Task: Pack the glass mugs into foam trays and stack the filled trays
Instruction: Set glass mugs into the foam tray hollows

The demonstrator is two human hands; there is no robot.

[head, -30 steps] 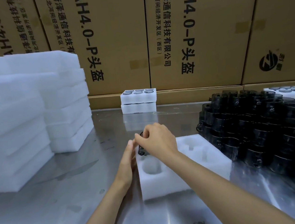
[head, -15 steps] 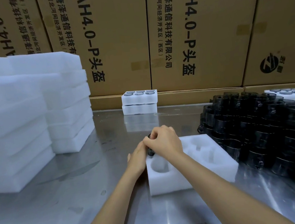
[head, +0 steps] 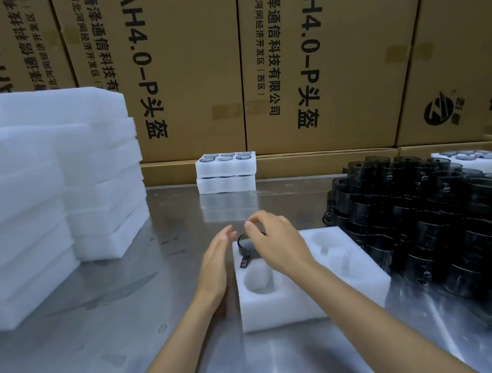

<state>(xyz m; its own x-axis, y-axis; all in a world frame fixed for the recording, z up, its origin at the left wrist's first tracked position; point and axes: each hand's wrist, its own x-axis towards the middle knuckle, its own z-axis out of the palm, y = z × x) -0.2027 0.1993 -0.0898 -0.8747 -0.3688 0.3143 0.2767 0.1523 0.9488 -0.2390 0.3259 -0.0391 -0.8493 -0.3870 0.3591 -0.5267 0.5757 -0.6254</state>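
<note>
A white foam tray [head: 311, 302] with round cavities lies on the steel table in front of me. One dark glass mug [head: 244, 244] sits in its far-left cavity, handle pointing toward me. My right hand [head: 279, 243] hovers just over the mug with loosely curled fingers that hold nothing. My left hand [head: 216, 263] is flat and straight-fingered against the tray's left side. The other cavities that I can see are empty.
A big heap of dark glass mugs [head: 436, 229] fills the table's right side. Two filled trays [head: 225, 171] are stacked at the back centre, and another filled tray [head: 480, 157] sits behind the heap. Empty foam trays [head: 31, 190] are piled high on the left. Cardboard boxes [head: 317, 61] wall the back.
My right hand pressed the mug down into the far-left cavity and has lifted off it. My left hand has straightened beside the tray.
</note>
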